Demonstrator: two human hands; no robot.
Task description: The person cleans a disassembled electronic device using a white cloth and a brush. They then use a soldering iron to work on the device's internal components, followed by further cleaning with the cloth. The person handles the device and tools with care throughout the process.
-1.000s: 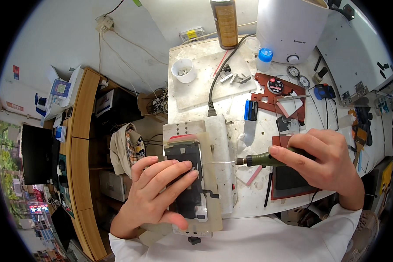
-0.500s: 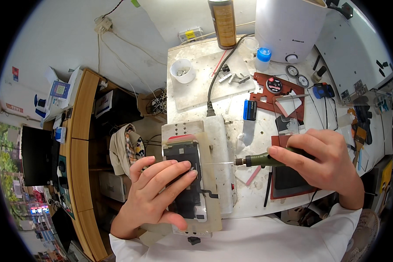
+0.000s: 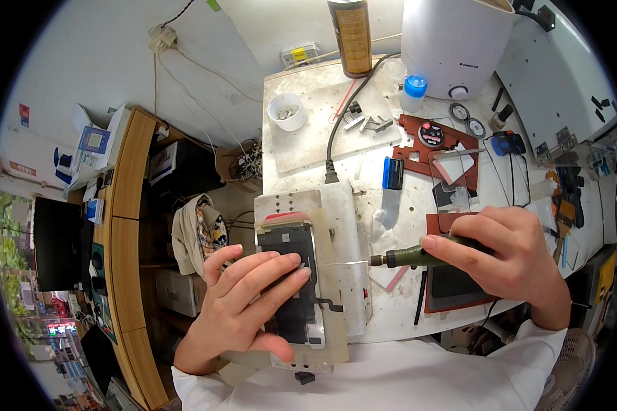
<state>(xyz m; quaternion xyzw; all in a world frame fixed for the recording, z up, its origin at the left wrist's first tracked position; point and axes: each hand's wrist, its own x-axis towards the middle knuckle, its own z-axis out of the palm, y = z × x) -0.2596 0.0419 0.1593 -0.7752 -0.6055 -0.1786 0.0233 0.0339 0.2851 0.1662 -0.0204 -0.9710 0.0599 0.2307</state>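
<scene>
My left hand (image 3: 250,298) lies with fingers spread on the dark back of a phone screen panel (image 3: 291,322), its fingertips near the panel's right edge. Beneath the panel is a yellowish translucent mat (image 3: 336,274) on a pale flat-topped machine (image 3: 353,226). From the panel's lower right side sticks out a short black flex cable (image 3: 332,306). My right hand (image 3: 504,250) is closed around a green rotary tool (image 3: 411,256). The tool's thin metal shaft (image 3: 346,263) points left, reaching the panel's right edge beside my left fingertips; its exact tip is hard to make out.
Right of the machine lie a blue box (image 3: 393,172), a black stick (image 3: 421,298) and a dark panel on a red-brown mat (image 3: 452,288). Farther back stand a white cup (image 3: 286,112), a blue-capped bottle (image 3: 413,92), a spray can (image 3: 350,41) and a white appliance (image 3: 452,48). A black power cord (image 3: 330,140) reaches the machine.
My right hand and the rotary tool have shifted very slightly toward me, with the shaft still across the panel's right edge. The left hand stays in place on the panel.
</scene>
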